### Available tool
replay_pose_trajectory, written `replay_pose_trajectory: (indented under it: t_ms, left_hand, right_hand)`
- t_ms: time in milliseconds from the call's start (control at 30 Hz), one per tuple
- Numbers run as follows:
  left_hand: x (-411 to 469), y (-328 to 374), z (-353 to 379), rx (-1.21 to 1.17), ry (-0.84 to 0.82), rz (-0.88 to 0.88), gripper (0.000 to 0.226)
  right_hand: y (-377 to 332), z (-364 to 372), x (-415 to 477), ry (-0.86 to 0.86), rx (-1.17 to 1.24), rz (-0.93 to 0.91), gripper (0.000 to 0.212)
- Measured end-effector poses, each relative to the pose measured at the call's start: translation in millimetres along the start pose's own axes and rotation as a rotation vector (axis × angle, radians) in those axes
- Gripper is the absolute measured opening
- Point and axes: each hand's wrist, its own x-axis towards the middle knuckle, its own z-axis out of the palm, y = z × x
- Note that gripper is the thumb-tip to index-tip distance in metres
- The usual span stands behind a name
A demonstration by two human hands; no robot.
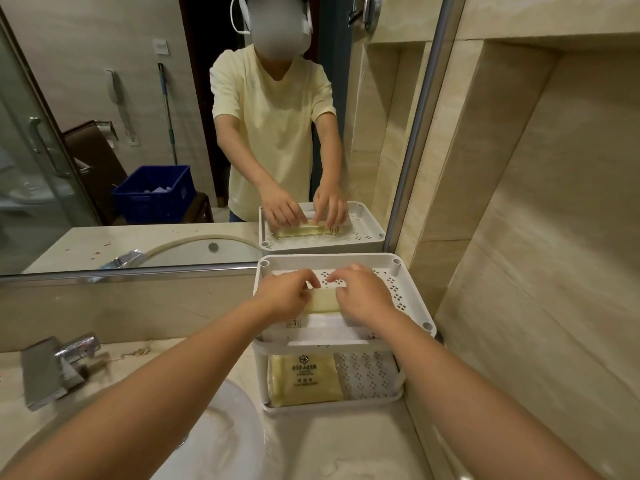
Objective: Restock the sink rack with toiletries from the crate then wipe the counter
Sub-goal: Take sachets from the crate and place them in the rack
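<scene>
A white two-tier sink rack [412, 299] stands on the counter against the mirror, at the right wall. Over its perforated top shelf both my hands hold a pale yellow toiletry packet [323, 299]. My left hand [285, 294] grips its left end and my right hand [363, 296] grips its right end, fingers curled over it. White packets [325, 327] lie on the top shelf just in front of it. A yellow printed packet [304, 379] lies on the lower shelf. The blue crate [152, 195] shows only as a reflection in the mirror.
A round white sink basin [214, 441] sits at the lower left of the rack, with a chrome tap [59, 365] at the far left. The beige marble counter [346, 445] runs to the tiled right wall [536, 271]. The mirror [104, 133] reflects a person in a yellow shirt.
</scene>
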Motion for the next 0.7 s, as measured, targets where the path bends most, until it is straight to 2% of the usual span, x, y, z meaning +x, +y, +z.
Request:
replay_pose_trajectory:
  t_ms: [233,333,600,700]
  left_hand:
    - [0,-4,10,0.127,-0.009,-0.037,0.038]
    - [-3,-4,11,0.171,-0.034,-0.027,0.034]
    - [-16,0,5,0.098,-0.061,-0.045,0.037]
    - [-29,1,5,0.050,0.005,-0.060,0.037]
  right_hand:
    - [0,12,-5,-0.213,-0.139,0.014,0.046]
    - [-2,10,-5,-0.262,-0.138,0.042,0.047]
    - [-6,4,-14,-0.283,-0.102,0.073,0.043]
    - [-10,5,-22,-0.224,-0.053,0.053,0.042]
